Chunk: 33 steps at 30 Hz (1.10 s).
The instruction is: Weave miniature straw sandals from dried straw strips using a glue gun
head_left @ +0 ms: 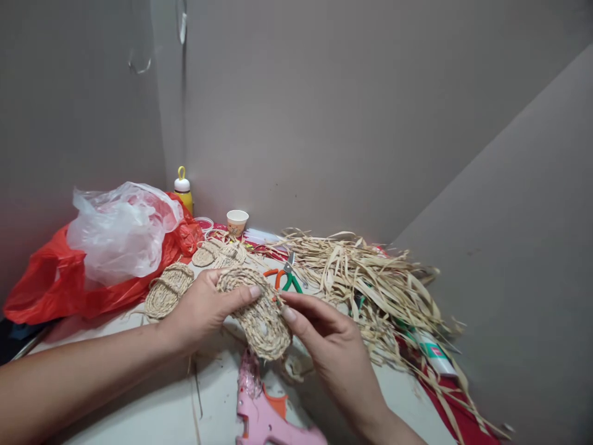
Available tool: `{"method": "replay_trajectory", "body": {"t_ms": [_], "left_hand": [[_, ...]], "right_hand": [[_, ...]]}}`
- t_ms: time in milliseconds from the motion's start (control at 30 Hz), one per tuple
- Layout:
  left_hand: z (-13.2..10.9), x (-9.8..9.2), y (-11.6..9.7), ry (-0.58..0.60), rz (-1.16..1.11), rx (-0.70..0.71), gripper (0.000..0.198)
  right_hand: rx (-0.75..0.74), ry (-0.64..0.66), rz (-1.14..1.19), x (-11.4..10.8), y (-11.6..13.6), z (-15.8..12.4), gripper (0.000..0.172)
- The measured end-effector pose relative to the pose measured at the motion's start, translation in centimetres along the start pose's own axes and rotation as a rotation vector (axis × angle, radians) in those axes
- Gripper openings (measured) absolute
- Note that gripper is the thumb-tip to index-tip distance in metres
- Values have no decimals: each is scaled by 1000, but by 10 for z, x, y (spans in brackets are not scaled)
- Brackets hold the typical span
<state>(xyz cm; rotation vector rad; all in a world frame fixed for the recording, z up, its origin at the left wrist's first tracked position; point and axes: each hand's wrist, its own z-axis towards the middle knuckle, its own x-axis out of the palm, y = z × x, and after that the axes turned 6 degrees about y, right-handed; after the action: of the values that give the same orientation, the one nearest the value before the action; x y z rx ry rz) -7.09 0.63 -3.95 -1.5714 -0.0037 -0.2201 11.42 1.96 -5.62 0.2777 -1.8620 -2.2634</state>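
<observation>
A coiled straw sole (262,321), oval and made of twisted cord, is held up over the table in front of me. My left hand (208,303) grips its left side, thumb lying across the top face. At its right edge my right hand (324,340) pinches with thumb and forefinger; whatever small bit sits between those fingertips is too small to make out. Just below the sole lies a pink glue gun (269,420) with an orange trigger. A similar woven straw piece (169,290) rests on the table left of my left hand.
A big heap of dried straw strips (370,284) covers the back right. Orange-and-green-handled pliers (288,275) lie behind the sole. Red and clear plastic bags (125,241), a yellow bottle (183,191) and a paper cup (237,222) stand at the back left. A white tube (438,355) lies right.
</observation>
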Motion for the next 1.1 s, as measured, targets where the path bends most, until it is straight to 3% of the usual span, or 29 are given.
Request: {"method": "replay_trajectory", "body": {"t_ms": [67, 300, 433, 733, 933, 1100], "left_hand": [[-1, 0, -1, -8, 53, -5, 22], [-3, 2, 3, -38, 39, -11, 22], [-6, 4, 5, -58, 37, -14, 22], [-6, 9, 6, -76, -70, -5, 18], [-9, 13, 8, 124, -284, -20, 16], [-8, 18, 14, 149, -325, -58, 19]], "right_hand": [[-38, -9, -51, 1, 2, 0, 11], [-276, -14, -224, 3, 7, -4, 13], [-325, -4, -263, 3, 3, -6, 13], [-167, 39, -258, 5, -15, -16, 12], [-39, -86, -32, 8, -10, -8, 12], [-37, -119, 5, 10, -16, -8, 21]]}}
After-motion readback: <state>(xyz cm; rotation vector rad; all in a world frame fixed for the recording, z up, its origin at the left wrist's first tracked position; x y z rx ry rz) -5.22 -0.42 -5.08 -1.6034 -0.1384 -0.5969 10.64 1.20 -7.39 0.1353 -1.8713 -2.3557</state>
